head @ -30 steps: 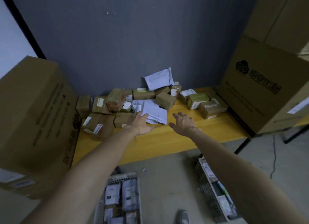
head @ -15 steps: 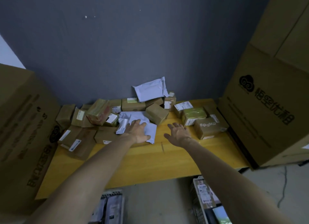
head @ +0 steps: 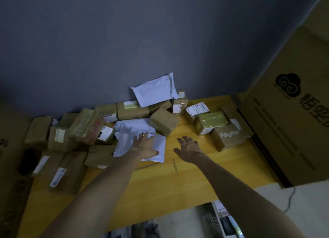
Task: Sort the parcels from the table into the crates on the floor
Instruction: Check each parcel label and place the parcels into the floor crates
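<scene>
Hands edged forward: left hand (head: 146, 147) flat on white mailer (head: 127, 140), not gripping; right hand (head: 189, 149) spread, empty. Mailer probably light, soft, slippery; pinch its near edge.

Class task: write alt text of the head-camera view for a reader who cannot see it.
A person's left hand rests flat on a crumpled white mailer bag, the open right hand held beside it above a yellow table. Behind them, small brown parcels and another white mailer are piled against the grey wall, between large cartons.
</scene>
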